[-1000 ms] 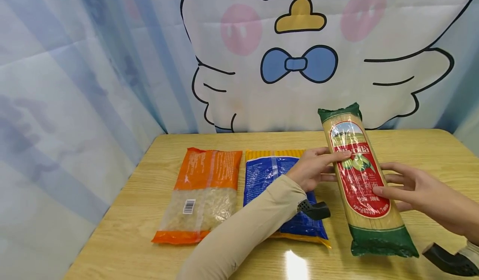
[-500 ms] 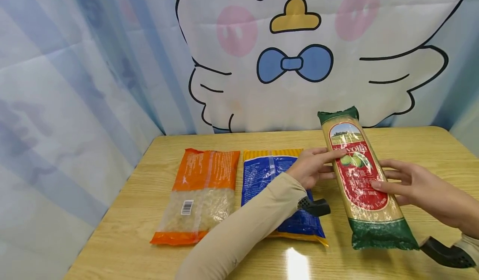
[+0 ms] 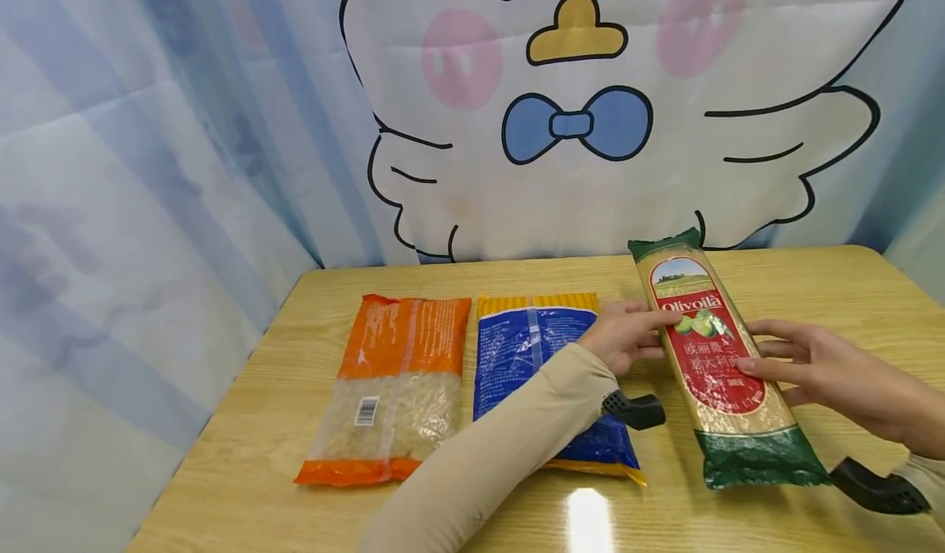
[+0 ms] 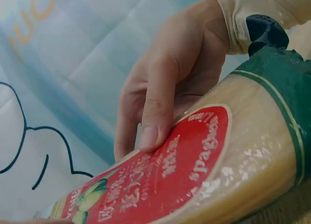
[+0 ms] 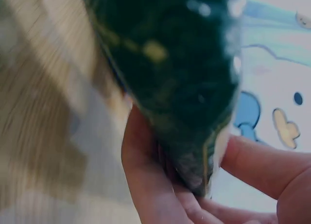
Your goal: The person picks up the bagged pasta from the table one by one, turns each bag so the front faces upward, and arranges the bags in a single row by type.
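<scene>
A spaghetti pack point(image 3: 712, 348) with green ends and a red Olivoilà label is held tilted at the table's right side, its far end pointing up-left. My left hand point(image 3: 627, 335) grips its left edge, thumb on the label, fingers partly hidden behind. On the opposite edge my right hand point(image 3: 819, 368) holds it lower down, thumb on the front. The left wrist view shows the right hand point(image 4: 163, 83) with its thumb pressing the label. In the right wrist view, the pack's dark green end point(image 5: 180, 63) fills the frame above the right hand's fingers point(image 5: 146, 170).
An orange and clear bag point(image 3: 399, 389) of pale contents lies flat on the wooden table point(image 3: 244, 422). Beside it a blue and yellow bag point(image 3: 509, 348) lies partly under the left forearm. A cartoon-printed curtain point(image 3: 576, 200) hangs behind the table.
The spaghetti pack's far end has come down a little and its label has turned more into view. Both hands keep their hold. The head view has shifted slightly right.
</scene>
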The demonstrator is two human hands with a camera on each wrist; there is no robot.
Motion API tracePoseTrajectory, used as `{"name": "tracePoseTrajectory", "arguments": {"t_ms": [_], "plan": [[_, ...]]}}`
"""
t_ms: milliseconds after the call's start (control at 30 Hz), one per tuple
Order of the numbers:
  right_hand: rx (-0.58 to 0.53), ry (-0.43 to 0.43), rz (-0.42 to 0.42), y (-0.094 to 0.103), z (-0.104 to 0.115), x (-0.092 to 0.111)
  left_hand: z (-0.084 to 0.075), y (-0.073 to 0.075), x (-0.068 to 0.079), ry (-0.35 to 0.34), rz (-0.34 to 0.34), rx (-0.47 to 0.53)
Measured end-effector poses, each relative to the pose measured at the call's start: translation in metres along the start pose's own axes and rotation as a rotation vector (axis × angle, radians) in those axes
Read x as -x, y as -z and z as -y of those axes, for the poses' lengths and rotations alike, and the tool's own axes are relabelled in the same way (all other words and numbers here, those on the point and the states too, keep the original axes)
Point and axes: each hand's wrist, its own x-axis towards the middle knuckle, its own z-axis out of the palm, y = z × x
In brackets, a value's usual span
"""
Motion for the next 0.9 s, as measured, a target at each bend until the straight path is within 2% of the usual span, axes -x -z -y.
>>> {"name": "tracePoseTrajectory", "arguments": {"t_ms": [233,633,900], "plan": [[-0.019,-0.014,0.028,0.002,-0.015,-0.002,0.011,-0.005,-0.007,0.045,-0.025,-0.050],[-0.009,-0.041,0.022,0.007,-0.020,0.000,0.016,-0.023,-0.010,0.045,-0.122,-0.063],[0.054,-0.079,0.009,0.010,-0.022,0.002,0.019,-0.030,-0.010,0.062,-0.079,-0.143]]}}
